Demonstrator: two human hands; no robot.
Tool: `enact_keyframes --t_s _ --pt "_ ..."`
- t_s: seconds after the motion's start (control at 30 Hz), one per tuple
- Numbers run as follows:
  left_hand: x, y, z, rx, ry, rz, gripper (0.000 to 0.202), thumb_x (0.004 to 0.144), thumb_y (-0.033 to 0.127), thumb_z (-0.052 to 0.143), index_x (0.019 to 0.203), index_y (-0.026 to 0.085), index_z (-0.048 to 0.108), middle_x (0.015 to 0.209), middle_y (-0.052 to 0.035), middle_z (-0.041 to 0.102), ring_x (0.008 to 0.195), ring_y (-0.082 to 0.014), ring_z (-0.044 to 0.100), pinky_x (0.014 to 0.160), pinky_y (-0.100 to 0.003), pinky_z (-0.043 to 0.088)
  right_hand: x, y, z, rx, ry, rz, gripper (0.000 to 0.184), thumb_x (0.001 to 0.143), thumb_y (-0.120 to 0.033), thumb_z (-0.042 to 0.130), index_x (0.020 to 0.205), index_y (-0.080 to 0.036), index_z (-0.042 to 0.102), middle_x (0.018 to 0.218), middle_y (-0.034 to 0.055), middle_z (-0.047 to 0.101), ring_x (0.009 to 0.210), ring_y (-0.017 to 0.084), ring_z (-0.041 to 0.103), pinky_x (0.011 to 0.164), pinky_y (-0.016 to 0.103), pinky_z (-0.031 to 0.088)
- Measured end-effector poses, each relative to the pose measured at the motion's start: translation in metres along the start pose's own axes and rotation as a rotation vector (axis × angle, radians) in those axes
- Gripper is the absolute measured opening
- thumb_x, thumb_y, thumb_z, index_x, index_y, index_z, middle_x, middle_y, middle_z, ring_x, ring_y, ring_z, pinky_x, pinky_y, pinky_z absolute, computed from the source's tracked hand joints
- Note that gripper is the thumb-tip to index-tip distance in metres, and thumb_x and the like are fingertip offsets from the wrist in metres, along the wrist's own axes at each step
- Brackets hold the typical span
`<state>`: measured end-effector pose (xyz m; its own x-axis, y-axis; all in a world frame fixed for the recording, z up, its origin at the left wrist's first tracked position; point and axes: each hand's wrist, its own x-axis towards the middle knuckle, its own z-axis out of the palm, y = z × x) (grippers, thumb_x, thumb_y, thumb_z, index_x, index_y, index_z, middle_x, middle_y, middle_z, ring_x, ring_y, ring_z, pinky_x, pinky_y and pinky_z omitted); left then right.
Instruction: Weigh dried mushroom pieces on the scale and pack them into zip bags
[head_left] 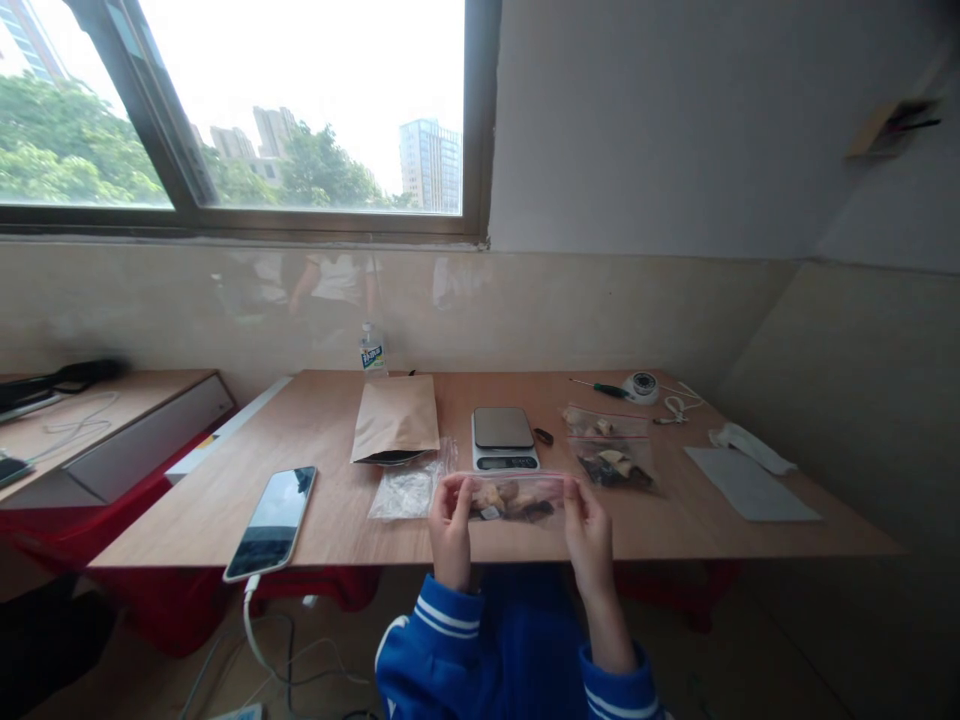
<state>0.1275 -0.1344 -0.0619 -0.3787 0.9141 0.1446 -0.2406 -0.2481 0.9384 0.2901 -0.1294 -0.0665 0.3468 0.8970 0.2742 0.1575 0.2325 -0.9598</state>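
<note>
Both hands hold a small clear zip bag (517,497) with brown and pale pieces inside, just above the near edge of the wooden table (330,520). My left hand (450,530) pinches the bag's left end. My right hand (589,530) pinches its right end. Both sleeves are blue with white stripes. Right behind the bag stands a small digital scale (504,438).
A brown paper pouch (396,418), an empty clear bag (409,488) and a phone (273,520) on a cable lie to the left. Two filled zip bags (611,450), a screwdriver (598,388), a round white device (643,387) and a grey sheet (750,485) lie right. A bottle (372,352) stands behind.
</note>
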Motion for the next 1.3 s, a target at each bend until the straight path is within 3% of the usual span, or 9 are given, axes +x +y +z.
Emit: enact_keyframes --t_s 0.13,0.27,0.37,0.6,0.77,0.93,1.13,1.3 --pt "0.004 -0.004 -0.003 0.028 -0.065 -0.012 0.032 0.072 0.045 0.063 0.087 0.017 0.062 0.092 -0.0060 0.066 0.093 -0.0207 0.062 0.085 -0.031 0.048 0.001 0.017 0.007 0.117 0.033 0.046 0.046 0.076 -0.060 0.058 0.091 -0.017 0.063 0.094 0.0104 0.072 0.088 0.025 0.067 0.081 0.036 0.052" --pt "0.008 -0.016 -0.007 0.011 -0.099 -0.070 0.036 0.070 0.047 0.065 0.088 0.016 0.061 0.090 -0.0067 0.067 0.089 -0.0206 0.063 0.082 -0.032 0.049 0.000 0.039 0.016 0.225 0.175 0.135 0.047 0.071 -0.056 0.065 0.094 -0.016 0.058 0.092 0.0116 0.071 0.087 0.025 0.068 0.079 0.037 0.053" --pt "0.009 -0.022 -0.011 -0.005 -0.083 -0.100 0.035 0.070 0.047 0.066 0.084 0.016 0.059 0.086 -0.0059 0.068 0.084 -0.0197 0.065 0.077 -0.030 0.050 -0.002 0.049 0.021 0.230 0.199 0.155 0.046 0.071 -0.056 0.065 0.091 -0.015 0.059 0.091 0.0120 0.071 0.088 0.025 0.067 0.080 0.037 0.052" --pt "0.006 -0.028 -0.009 -0.029 0.008 -0.081 0.033 0.071 0.047 0.065 0.082 0.016 0.062 0.070 -0.0017 0.066 0.071 -0.0165 0.065 0.075 -0.029 0.051 -0.010 0.035 0.025 0.169 0.337 0.080 0.041 0.075 -0.056 0.061 0.084 -0.016 0.059 0.063 0.0024 0.063 0.063 0.017 0.060 0.063 0.028 0.049" --pt "0.006 -0.039 -0.004 -0.079 0.053 -0.121 0.034 0.072 0.047 0.066 0.084 0.015 0.063 0.076 -0.0043 0.069 0.077 -0.0174 0.066 0.071 -0.027 0.051 -0.012 0.036 0.027 0.206 0.392 0.058 0.042 0.075 -0.057 0.060 0.085 -0.016 0.058 0.053 -0.0066 0.047 0.049 0.009 0.045 0.050 0.020 0.039" --pt "0.009 -0.044 -0.007 -0.138 0.050 -0.166 0.038 0.069 0.048 0.069 0.086 0.015 0.062 0.081 -0.0054 0.069 0.080 -0.0184 0.067 0.070 -0.026 0.051 -0.008 0.050 0.023 0.173 0.292 0.084 0.042 0.077 -0.058 0.057 0.073 -0.016 0.057 0.055 -0.0027 0.053 0.052 0.011 0.050 0.052 0.022 0.042" --pt "0.013 -0.047 -0.015 -0.160 0.042 -0.179 0.042 0.068 0.049 0.070 0.089 0.015 0.059 0.080 -0.0059 0.069 0.078 -0.0189 0.068 0.067 -0.027 0.051 -0.004 0.053 0.020 0.156 0.093 0.082 0.043 0.075 -0.056 0.061 0.090 -0.016 0.063 0.073 0.0043 0.066 0.070 0.018 0.061 0.067 0.029 0.049" --pt "0.015 -0.046 -0.018 -0.129 0.046 -0.150 0.042 0.068 0.047 0.071 0.091 0.015 0.060 0.083 -0.0051 0.068 0.078 -0.0200 0.068 0.069 -0.029 0.052 -0.005 0.049 0.021 0.163 0.086 0.061 0.037 0.077 -0.053 0.059 0.085 -0.016 0.063 0.075 0.0047 0.067 0.072 0.018 0.062 0.069 0.029 0.049"
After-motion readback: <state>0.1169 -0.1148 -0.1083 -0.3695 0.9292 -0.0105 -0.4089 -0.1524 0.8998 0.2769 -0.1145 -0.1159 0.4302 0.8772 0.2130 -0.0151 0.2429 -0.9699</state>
